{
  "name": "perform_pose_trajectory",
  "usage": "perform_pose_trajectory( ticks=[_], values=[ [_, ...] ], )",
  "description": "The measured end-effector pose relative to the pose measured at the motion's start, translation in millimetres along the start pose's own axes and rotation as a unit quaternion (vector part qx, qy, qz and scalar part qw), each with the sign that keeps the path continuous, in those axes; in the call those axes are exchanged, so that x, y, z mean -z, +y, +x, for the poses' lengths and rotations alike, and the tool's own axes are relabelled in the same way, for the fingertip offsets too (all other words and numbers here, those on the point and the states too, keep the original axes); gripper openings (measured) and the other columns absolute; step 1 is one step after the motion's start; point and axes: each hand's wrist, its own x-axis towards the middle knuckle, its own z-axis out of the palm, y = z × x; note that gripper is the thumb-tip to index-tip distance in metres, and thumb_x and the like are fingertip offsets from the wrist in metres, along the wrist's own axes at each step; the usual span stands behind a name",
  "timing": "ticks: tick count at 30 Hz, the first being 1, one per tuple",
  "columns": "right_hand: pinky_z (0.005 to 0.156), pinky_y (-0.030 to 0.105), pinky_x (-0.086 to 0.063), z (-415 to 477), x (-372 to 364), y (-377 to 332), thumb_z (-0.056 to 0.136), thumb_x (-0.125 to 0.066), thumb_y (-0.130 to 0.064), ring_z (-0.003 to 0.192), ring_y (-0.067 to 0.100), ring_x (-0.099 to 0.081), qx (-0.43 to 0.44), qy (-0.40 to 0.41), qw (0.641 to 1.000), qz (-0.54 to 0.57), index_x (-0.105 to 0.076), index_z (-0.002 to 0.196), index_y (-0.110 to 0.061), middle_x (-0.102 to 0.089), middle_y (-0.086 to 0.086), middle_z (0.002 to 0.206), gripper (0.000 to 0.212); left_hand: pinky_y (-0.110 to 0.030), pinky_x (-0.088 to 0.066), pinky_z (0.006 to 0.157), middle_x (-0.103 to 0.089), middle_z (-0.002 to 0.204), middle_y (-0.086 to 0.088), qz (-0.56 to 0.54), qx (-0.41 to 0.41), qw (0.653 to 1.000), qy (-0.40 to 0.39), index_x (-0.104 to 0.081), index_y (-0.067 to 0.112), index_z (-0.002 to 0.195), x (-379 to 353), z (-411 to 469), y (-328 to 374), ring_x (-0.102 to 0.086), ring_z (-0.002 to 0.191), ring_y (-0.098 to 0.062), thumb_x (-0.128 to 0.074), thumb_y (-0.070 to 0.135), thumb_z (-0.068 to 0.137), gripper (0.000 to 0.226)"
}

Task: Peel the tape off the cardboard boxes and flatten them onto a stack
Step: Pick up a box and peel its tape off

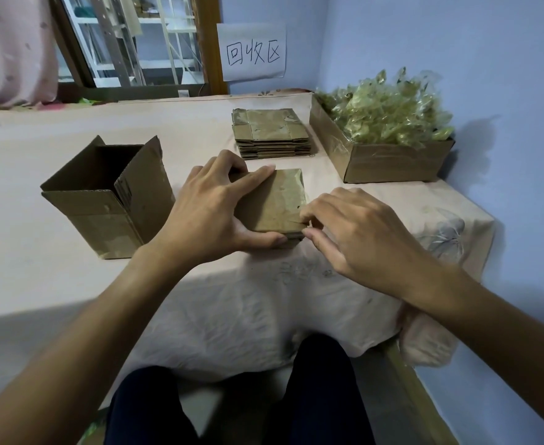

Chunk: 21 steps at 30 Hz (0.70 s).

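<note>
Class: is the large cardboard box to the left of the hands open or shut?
Open. The large cardboard box stands upright with its top flaps raised, showing its dark interior.

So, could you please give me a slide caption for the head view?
Left hand steadies a small taped brown cardboard box while right hand picks at its tape.

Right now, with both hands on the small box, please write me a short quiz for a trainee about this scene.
1. True or false: the left hand lies on the small taped box.
2. What fills the open tray at the right?
A. crumpled tape
B. folded boxes
C. paper
3. Where does the right hand pinch the small taped box?

Key
1. True.
2. A.
3. At its near right corner, probably starting the tape. The stack of flattened boxes lies behind it.
</note>
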Motion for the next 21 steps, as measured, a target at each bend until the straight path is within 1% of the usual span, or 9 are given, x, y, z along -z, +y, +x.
perform_pose_trajectory(
  ticks=[3, 7, 8, 10, 11, 13, 18, 19, 21],
  values=[
    [0.080, 0.031, -0.040, 4.6, 0.9, 1.1, 0.092, -0.064, -0.023, 0.082, 0.020, -0.055, -0.029, -0.035, 0.996, 0.073, -0.060, 0.098, -0.014, -0.061, -0.002, 0.088, 0.012, -0.034, -0.034, 0.095, -0.049, 0.126, -0.005, -0.012, 0.009, 1.000, -0.009, -0.052, 0.028, 0.151, 1.9, 1.1, -0.9, -0.047, 0.114, -0.021, -0.057, 0.091, 0.064, 0.107],
    [0.080, 0.026, -0.039, 2.6, 0.1, 5.3, 0.094, -0.063, -0.024, 0.082, 0.019, -0.055, -0.034, -0.047, 0.993, 0.102, -0.058, 0.099, -0.016, -0.058, -0.005, 0.090, 0.011, -0.031, -0.032, 0.097, -0.048, 0.126, -0.003, -0.024, 0.018, 0.999, -0.020, -0.051, 0.030, 0.151, 3.3, 3.9, -2.9, -0.045, 0.115, -0.018, -0.059, 0.092, 0.062, 0.108],
    [0.080, 0.027, -0.042, 0.7, -0.2, 7.0, 0.094, -0.064, -0.025, 0.083, 0.019, -0.057, -0.036, -0.048, 0.992, 0.114, -0.058, 0.100, -0.017, -0.059, -0.006, 0.091, 0.012, -0.031, -0.033, 0.097, -0.048, 0.126, -0.003, -0.025, 0.017, 0.999, -0.020, -0.051, 0.031, 0.151, 2.9, 4.1, -3.7, -0.046, 0.115, -0.019, -0.058, 0.092, 0.063, 0.108],
    [0.081, 0.035, -0.050, -4.1, -0.5, 9.9, 0.095, -0.064, -0.029, 0.087, 0.019, -0.061, -0.046, -0.053, 0.987, 0.147, -0.057, 0.101, -0.019, -0.060, -0.008, 0.094, 0.014, -0.033, -0.034, 0.098, -0.048, 0.126, -0.002, -0.027, 0.015, 0.999, -0.017, -0.052, 0.031, 0.151, 2.0, 4.3, -4.6, -0.048, 0.115, -0.020, -0.058, 0.093, 0.063, 0.108],
    [0.081, 0.039, -0.052, -6.3, -0.8, 10.5, 0.095, -0.062, -0.033, 0.090, 0.020, -0.063, -0.051, -0.054, 0.983, 0.165, -0.056, 0.101, -0.020, -0.061, -0.009, 0.096, 0.016, -0.033, -0.034, 0.098, -0.048, 0.126, -0.002, -0.028, 0.015, 0.999, -0.015, -0.052, 0.031, 0.150, 1.6, 4.3, -5.0, -0.048, 0.115, -0.020, -0.058, 0.093, 0.062, 0.108],
    [0.080, 0.042, -0.053, -9.2, -1.5, 10.9, 0.094, -0.062, -0.039, 0.094, 0.021, -0.066, -0.057, -0.047, 0.979, 0.190, -0.055, 0.101, -0.022, -0.063, -0.011, 0.098, 0.020, -0.032, -0.034, 0.097, -0.049, 0.126, -0.003, -0.028, 0.014, 0.999, -0.015, -0.052, 0.031, 0.150, 1.2, 4.2, -5.6, -0.048, 0.115, -0.020, -0.058, 0.093, 0.062, 0.108],
    [0.072, 0.043, -0.050, -11.3, -3.4, 7.3, 0.092, -0.069, -0.050, 0.080, 0.021, -0.065, -0.111, -0.021, 0.962, 0.250, -0.058, 0.093, -0.020, -0.063, -0.011, 0.089, 0.032, -0.031, -0.033, 0.097, -0.048, 0.126, -0.002, -0.030, 0.012, 0.999, -0.017, -0.052, 0.031, 0.150, 1.5, 2.5, -6.3, -0.046, 0.116, -0.019, -0.059, 0.092, 0.062, 0.107],
    [0.071, 0.042, -0.050, -11.2, -4.2, 5.6, 0.092, -0.070, -0.049, 0.078, 0.019, -0.063, -0.121, -0.014, 0.959, 0.255, -0.058, 0.091, -0.020, -0.062, -0.012, 0.087, 0.031, -0.031, -0.033, 0.097, -0.049, 0.127, -0.003, -0.030, 0.011, 0.999, -0.016, -0.052, 0.031, 0.150, 1.5, 2.0, -6.3, -0.046, 0.116, -0.019, -0.059, 0.091, 0.062, 0.107],
    [0.071, 0.041, -0.049, -10.9, -7.3, 3.2, 0.092, -0.074, -0.036, 0.076, 0.016, -0.062, -0.140, 0.000, 0.953, 0.268, -0.058, 0.089, -0.021, -0.061, -0.014, 0.084, 0.022, -0.031, -0.033, 0.097, -0.049, 0.127, -0.004, -0.030, 0.009, 0.999, -0.015, -0.053, 0.030, 0.150, 1.1, 1.9, -6.2, -0.047, 0.116, -0.020, -0.058, 0.091, 0.063, 0.107]
  ],
)
